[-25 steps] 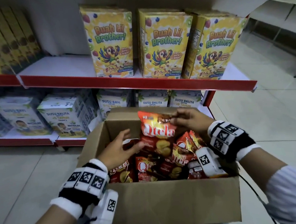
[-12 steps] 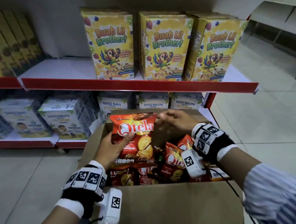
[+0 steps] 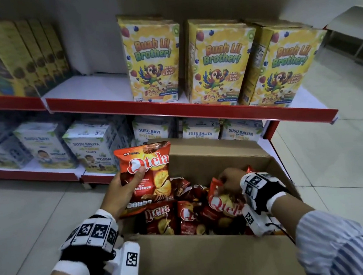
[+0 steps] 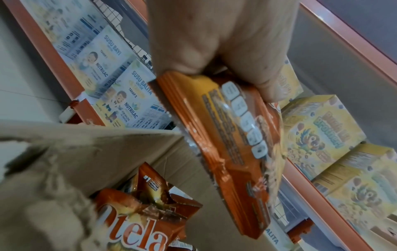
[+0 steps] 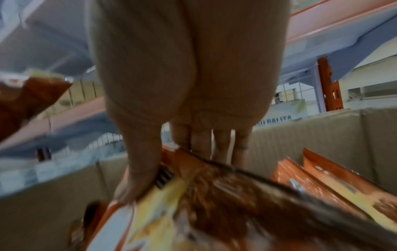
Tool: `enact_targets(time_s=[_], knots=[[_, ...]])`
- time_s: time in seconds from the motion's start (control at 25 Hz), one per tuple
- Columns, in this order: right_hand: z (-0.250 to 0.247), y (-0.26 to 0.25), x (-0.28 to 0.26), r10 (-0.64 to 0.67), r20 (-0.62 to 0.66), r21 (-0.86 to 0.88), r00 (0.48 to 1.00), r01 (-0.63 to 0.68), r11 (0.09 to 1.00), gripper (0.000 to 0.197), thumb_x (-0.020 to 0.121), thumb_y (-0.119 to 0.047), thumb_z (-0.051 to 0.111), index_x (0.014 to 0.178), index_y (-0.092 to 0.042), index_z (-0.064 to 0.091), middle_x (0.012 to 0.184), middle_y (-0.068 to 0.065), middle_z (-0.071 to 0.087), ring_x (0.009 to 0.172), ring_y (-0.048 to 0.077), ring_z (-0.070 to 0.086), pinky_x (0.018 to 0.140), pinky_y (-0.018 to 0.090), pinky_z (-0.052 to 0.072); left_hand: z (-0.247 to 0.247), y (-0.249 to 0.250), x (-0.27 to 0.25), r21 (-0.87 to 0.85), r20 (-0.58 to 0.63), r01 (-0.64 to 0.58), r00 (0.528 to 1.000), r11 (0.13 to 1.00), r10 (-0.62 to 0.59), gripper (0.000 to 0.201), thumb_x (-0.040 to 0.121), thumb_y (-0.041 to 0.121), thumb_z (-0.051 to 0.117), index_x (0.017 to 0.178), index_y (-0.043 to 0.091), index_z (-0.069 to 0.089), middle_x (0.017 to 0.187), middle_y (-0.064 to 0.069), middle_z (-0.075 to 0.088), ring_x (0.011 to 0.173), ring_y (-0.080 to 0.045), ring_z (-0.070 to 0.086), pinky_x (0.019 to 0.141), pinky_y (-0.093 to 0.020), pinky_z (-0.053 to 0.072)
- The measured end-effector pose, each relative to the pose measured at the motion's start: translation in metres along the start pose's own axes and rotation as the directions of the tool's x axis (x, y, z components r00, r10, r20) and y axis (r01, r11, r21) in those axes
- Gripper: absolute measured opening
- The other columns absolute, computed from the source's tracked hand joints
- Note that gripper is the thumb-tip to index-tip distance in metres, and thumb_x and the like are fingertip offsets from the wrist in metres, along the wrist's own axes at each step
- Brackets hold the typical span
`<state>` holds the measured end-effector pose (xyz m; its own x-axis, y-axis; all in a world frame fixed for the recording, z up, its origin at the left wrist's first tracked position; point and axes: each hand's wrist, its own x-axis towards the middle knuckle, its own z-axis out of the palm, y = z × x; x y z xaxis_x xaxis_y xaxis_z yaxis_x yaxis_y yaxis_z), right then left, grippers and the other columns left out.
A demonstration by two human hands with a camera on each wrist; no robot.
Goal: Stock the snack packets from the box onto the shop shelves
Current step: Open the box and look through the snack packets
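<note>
Head view: left hand (image 3: 123, 190) gripping a light, crinkly, crushable Qtela packet (image 3: 148, 173) by its lower side above the box (image 3: 210, 258)'s left edge, right hand (image 3: 229, 180) pinching another packet (image 3: 222, 202)'s top seam, likely the safest hold.

Head camera looks down over the cardboard box (image 3: 210, 261) toward the shelves (image 3: 173, 110); each wrist camera sits close behind its palm, sharing the box interior and shelves

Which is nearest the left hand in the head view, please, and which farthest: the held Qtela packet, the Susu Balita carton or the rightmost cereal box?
1. Qtela packet, gripped in the left hand.
2. Susu Balita carton, lower shelf, just beyond.
3. Rightmost cereal box, upper shelf, far right.
</note>
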<state>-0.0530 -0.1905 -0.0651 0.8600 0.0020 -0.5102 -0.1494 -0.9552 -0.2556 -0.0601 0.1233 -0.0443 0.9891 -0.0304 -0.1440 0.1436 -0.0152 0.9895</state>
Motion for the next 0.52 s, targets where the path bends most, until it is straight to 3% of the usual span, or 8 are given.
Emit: enact_targets(time_s=[0.08, 0.16, 0.24, 0.36, 0.52], knots=[[-0.027, -0.006, -0.017, -0.089, -0.119, 0.194, 0.989, 0.111, 0.975, 0.028, 0.081, -0.040, 0.071, 0.093, -0.017, 0.063, 0.091, 0.001, 0.063, 0.089, 0.020, 0.059, 0.081, 0.028, 0.044, -0.004, 0.005, 0.003, -0.024, -0.003, 0.008, 1.000, 1.000, -0.008, 0.027, 0.079, 0.043, 0.064, 0.101, 0.028, 0.063, 0.096, 0.002, 0.073, 0.087, -0.019, 0.071, 0.070, -0.031, 0.055], [-0.060, -0.016, -0.042, -0.140, -0.235, 0.451, 0.962, 0.235, 0.861, 0.029, 0.082, -0.037, 0.070, 0.106, -0.022, 0.063, 0.103, -0.007, 0.065, 0.095, 0.015, 0.062, 0.086, 0.031, 0.047, -0.007, 0.012, 0.004, -0.060, 0.004, 0.016, 1.000, 0.998, -0.016, 0.030, 0.081, 0.045, 0.062, 0.105, 0.027, 0.062, 0.099, -0.001, 0.073, 0.088, -0.022, 0.071, 0.073, -0.034, 0.056], [-0.092, -0.031, -0.068, -0.211, -0.303, 0.624, 0.929, 0.361, 0.693, 0.026, 0.083, -0.031, 0.067, 0.107, -0.024, 0.065, 0.102, -0.002, 0.072, 0.084, 0.011, 0.070, 0.073, 0.025, 0.056, -0.006, 0.021, 0.008, -0.106, 0.015, 0.022, 1.000, 0.994, -0.021, 0.032, 0.084, 0.044, 0.060, 0.109, 0.024, 0.061, 0.099, -0.004, 0.073, 0.087, -0.023, 0.071, 0.073, -0.035, 0.056], [-0.123, -0.062, -0.093, -0.332, -0.354, 0.531, 0.874, 0.480, 0.699, 0.012, 0.086, -0.032, 0.060, 0.093, -0.024, 0.067, 0.076, -0.006, 0.073, 0.063, 0.006, 0.069, 0.054, 0.017, 0.053, 0.000, 0.036, 0.012, -0.125, 0.068, 0.010, 0.998, 0.992, -0.002, 0.039, 0.084, 0.043, 0.060, 0.117, 0.022, 0.059, 0.104, -0.007, 0.072, 0.090, -0.025, 0.071, 0.076, -0.037, 0.057], [-0.120, -0.100, -0.094, -0.398, -0.327, 0.453, 0.857, 0.512, 0.730, 0.005, 0.086, -0.029, 0.065, 0.088, -0.026, 0.067, 0.076, -0.006, 0.072, 0.060, 0.003, 0.067, 0.056, 0.018, 0.054, 0.013, 0.046, 0.005, -0.147, 0.225, 0.031, 0.974, 0.989, 0.003, 0.073, 0.065, 0.059, 0.069, 0.127, 0.023, 0.054, 0.107, -0.004, 0.073, 0.097, -0.026, 0.070, 0.082, -0.040, 0.056]])
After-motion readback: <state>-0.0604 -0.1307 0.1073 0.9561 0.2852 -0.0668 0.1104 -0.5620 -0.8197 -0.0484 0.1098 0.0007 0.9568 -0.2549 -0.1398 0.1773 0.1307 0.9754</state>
